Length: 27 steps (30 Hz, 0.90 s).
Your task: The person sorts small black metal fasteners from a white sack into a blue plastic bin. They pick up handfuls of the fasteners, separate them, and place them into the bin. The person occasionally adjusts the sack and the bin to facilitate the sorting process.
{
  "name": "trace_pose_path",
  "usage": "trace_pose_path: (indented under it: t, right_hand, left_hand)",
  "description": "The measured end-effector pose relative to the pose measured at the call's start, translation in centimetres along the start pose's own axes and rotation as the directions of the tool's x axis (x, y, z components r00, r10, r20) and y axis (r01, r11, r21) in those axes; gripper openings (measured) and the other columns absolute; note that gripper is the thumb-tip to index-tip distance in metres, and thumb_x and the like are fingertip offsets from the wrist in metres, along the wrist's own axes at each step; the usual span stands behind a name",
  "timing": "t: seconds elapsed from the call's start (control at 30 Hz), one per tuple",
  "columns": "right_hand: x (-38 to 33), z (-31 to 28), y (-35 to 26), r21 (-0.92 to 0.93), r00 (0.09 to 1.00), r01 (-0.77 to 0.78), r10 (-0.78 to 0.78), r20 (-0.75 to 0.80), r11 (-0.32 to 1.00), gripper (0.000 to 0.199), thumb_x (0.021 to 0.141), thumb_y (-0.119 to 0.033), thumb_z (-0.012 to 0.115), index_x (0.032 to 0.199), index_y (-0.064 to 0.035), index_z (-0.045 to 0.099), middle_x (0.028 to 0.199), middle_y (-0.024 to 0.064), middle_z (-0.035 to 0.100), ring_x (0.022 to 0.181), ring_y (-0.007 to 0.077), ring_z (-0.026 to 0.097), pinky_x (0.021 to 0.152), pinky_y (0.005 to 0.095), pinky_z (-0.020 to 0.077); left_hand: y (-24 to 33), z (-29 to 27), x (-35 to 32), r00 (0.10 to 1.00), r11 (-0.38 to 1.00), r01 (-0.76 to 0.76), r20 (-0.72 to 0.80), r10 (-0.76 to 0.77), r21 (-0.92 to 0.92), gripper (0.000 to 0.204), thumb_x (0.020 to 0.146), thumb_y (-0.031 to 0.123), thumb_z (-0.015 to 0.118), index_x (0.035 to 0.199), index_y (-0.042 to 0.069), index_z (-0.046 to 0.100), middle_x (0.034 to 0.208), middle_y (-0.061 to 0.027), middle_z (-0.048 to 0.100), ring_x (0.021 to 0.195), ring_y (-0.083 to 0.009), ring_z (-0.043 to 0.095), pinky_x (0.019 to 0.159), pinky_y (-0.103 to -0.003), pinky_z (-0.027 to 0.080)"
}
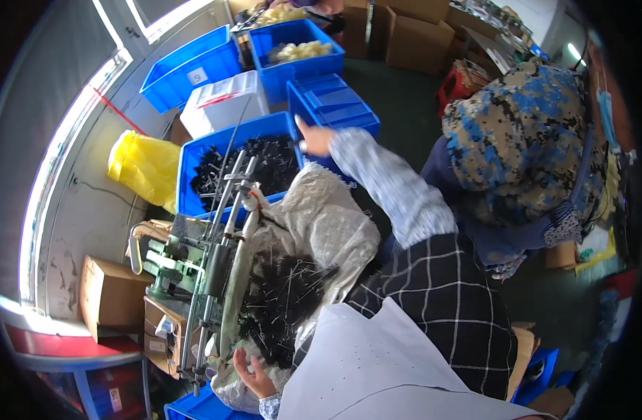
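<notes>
The room is a crowded work place with a green floor, brown cardboard boxes (415,28) at the top of the frame and blue plastic bins (191,66) stacked in the upper left. A yellow bag (142,164) leans by the white wall on the left. In the middle stands a blue bin of small black parts (254,164), and just below it is a metal machine with long rails (219,245). A grey plastic bag (321,224) lies open in the middle, with a heap of black parts with thin pins (282,301) inside it. The left hand (254,374) is at the bottom of the frame, right under that heap. Its fingers curl up and touch the edge of the bag, half closed. The right hand (314,138) is in the upper middle, at the right rim of the blue bin. Its arm in a pale sleeve stretches far out. The fingers look bent, but I cannot tell if they hold anything. A person in a spotted blue hat (520,129) sits at the right.
</notes>
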State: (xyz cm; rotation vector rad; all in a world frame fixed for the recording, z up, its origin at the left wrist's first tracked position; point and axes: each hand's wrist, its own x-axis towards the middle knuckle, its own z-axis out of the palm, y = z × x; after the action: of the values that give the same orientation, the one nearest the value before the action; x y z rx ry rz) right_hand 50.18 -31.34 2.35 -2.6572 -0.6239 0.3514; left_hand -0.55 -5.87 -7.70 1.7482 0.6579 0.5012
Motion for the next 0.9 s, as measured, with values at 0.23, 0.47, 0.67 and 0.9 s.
trace_pose_path:
  t: [0.23,0.47,0.67,0.9]
  right_hand:
    - [9.0,-6.3,5.3,-0.080,0.877,-0.479,0.473,-0.082,0.874,0.062,0.092,-0.046,0.020,0.137,-0.0031,0.024,0.122,0.0226,0.049,0.118,0.0380,0.042,0.103,0.0462,0.0251]
    - [12.2,-6.1,11.8,0.021,0.775,-0.617,0.611,-0.162,0.787,0.072,0.090,-0.050,-0.001,0.132,-0.0068,0.039,0.130,0.0183,0.043,0.128,0.0357,0.030,0.109,0.0473,0.0089]
    - [9.6,-5.3,5.6,0.095,0.776,-0.588,0.594,-0.213,0.803,0.068,0.091,-0.048,0.003,0.133,-0.0074,0.039,0.131,0.0182,0.042,0.127,0.0357,0.031,0.109,0.0467,0.0115]
    - [8.6,-4.1,2.2,0.138,0.720,-0.620,0.630,-0.290,0.772,0.064,0.092,-0.046,0.008,0.133,-0.0082,0.039,0.132,0.0180,0.041,0.126,0.0357,0.034,0.108,0.0460,0.0145]
  left_hand:
    - [1.1,-0.1,0.5,0.998,1.000,-0.013,0.063,0.012,0.015,0.045,0.086,0.004,0.051,0.129,0.000,0.038,0.126,-0.0172,0.045,0.114,-0.0240,0.045,0.093,-0.034,0.036]
    - [-0.3,1.2,0.8,0.978,0.986,-0.152,0.156,0.139,0.074,0.048,0.086,0.008,0.057,0.130,0.004,0.038,0.128,-0.0161,0.044,0.108,-0.0224,0.050,0.079,-0.028,0.048]
    - [1.7,0.2,-0.5,0.995,0.989,0.047,0.096,-0.034,-0.142,0.049,0.086,0.008,0.057,0.131,0.004,0.038,0.129,-0.0164,0.043,0.108,-0.0237,0.050,0.081,-0.030,0.048]
    - [-1.2,-0.7,0.0,0.996,0.999,-0.050,0.072,0.050,0.002,0.050,0.086,0.008,0.056,0.132,0.004,0.036,0.130,-0.0169,0.042,0.111,-0.0245,0.048,0.086,-0.032,0.045]
